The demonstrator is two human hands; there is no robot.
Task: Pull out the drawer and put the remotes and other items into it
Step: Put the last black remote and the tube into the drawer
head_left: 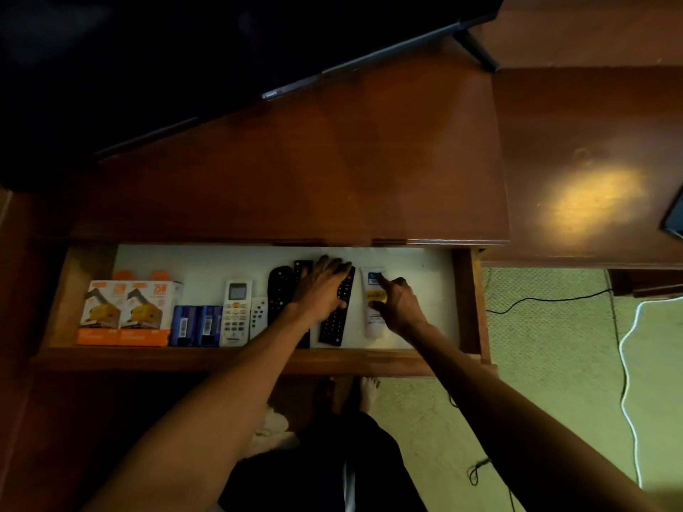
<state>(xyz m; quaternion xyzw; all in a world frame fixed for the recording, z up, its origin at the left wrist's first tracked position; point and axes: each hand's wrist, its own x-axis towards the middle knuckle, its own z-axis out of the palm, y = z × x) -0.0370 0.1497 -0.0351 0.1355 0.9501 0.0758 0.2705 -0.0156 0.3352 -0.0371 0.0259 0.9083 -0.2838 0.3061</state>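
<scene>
Drawer (466, 301): pulled out under the table (295, 171), white-lined floor, wooden walls on all sides.

Contents, left to right: two orange boxes (125, 312); two blue packs (196, 325); white remote (236, 312); small white remote (258, 316); black remotes (279, 293), several side by side; tube (373, 304).

Left hand (319, 288): fingers spread flat over the black remotes, pressing or nudging, not closed round any.

Right hand (397, 303): loosely curled, forefinger and thumb on the tube's face; whether it grips cannot be told.

Handling, as judged: remotes light, stiff, smooth plastic, apt to slide on the liner; best taken across the long sides or pushed flat. Tube soft, yields when squeezed; hold mid-body, gently. Boxes light card, crushable.

Room: bare floor right of the tube up to the right wall, and a strip along the back. Table edge overhangs the back of the drawer, so knuckles have little height there. Table top appears bare; the task looks nearly done.
</scene>
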